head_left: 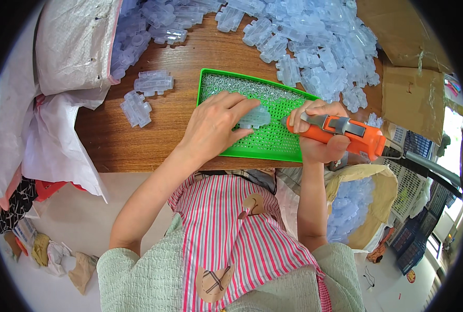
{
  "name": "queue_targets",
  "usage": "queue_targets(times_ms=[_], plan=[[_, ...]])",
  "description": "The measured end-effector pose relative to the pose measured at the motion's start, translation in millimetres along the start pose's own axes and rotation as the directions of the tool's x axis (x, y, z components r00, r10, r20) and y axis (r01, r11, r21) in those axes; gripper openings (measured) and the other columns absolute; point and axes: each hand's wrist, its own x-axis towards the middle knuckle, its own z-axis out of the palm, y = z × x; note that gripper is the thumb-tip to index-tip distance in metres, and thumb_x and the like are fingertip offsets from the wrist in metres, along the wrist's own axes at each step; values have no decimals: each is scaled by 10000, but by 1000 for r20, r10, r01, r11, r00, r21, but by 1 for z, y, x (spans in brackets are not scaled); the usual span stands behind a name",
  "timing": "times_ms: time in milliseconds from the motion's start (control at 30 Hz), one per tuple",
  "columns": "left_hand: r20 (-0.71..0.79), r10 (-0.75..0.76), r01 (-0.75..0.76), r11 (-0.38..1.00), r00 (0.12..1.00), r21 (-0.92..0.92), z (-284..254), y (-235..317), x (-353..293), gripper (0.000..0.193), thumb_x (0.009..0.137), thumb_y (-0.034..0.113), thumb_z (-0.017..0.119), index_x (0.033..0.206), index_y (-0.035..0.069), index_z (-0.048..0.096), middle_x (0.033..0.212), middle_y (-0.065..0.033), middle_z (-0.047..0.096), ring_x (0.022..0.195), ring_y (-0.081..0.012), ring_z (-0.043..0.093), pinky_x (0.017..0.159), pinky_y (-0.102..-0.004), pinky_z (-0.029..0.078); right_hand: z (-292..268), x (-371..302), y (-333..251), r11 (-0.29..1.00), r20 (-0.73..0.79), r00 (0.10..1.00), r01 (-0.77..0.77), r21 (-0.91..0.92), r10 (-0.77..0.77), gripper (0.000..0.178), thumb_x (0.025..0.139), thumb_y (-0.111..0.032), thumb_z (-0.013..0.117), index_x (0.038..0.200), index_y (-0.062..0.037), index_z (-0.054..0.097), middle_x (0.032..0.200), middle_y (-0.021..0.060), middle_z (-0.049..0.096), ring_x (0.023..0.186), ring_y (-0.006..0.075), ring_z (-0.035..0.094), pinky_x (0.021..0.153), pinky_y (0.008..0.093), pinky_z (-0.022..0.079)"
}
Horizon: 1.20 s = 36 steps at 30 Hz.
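Observation:
My left hand (218, 122) is closed on a translucent pale-blue plastic part (255, 118), holding it over a green perforated tray (262, 152). Small silvery screws (247, 86) are spread along the tray's far side. In my right hand (320, 132) is an orange and grey electric screwdriver (346, 134), lying nearly level with its tip end toward the plastic part. Fingers and the tool's nose hide whether the bit touches anything. Two similar plastic parts, one nearer (136, 109) and one farther (154, 82), lie on the wooden table to the left of the tray.
Many more translucent parts (314, 47) are heaped across the back of the wooden table (122, 145). A white woven sack (75, 41) stands at the left, cardboard (413, 99) at the right. Below the table's right edge, an open bag (385, 192) holds more parts. The screwdriver's cable runs off right.

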Motion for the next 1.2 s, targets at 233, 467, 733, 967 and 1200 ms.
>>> queue_targets(times_ms=[233,467,733,967,1200], plan=[[40,-145,149,980,989,-130,-1,2,1,1142,589,125,871,1527,172,221,1001,-85,677,964,-296,627,839,-398,510,22,19,-42,988,110,986,110,106,-121,828,800,-782,522,1005,17,583,689,90,555,584,195,530,513,333,422],[15,-181,181,973,983,-145,1,0,2,1144,578,125,877,1523,165,234,999,-97,682,977,-314,632,830,-409,519,70,26,-31,973,120,992,22,231,-51,515,907,-445,600,957,67,624,784,153,616,665,210,574,622,344,464],[11,-173,172,967,985,-186,2,0,2,1068,569,75,849,1483,139,301,1035,-123,678,979,-350,634,814,-429,528,76,26,-11,988,91,995,25,153,-40,507,865,-476,686,903,25,613,737,93,605,614,160,569,545,268,435],[-96,-71,60,992,993,-107,7,-5,-1,878,684,202,824,1418,84,355,856,-136,644,839,-327,638,722,-426,516,70,18,-10,984,196,967,-147,-104,165,737,820,-700,601,986,18,594,704,88,568,609,185,530,584,338,437],[-125,-21,6,994,992,-112,9,-4,-1,791,678,185,812,1352,76,412,842,-142,637,843,-342,633,762,-427,508,64,16,-3,977,201,975,-52,-207,94,719,794,-673,654,977,19,590,696,79,564,603,186,530,571,339,442]])
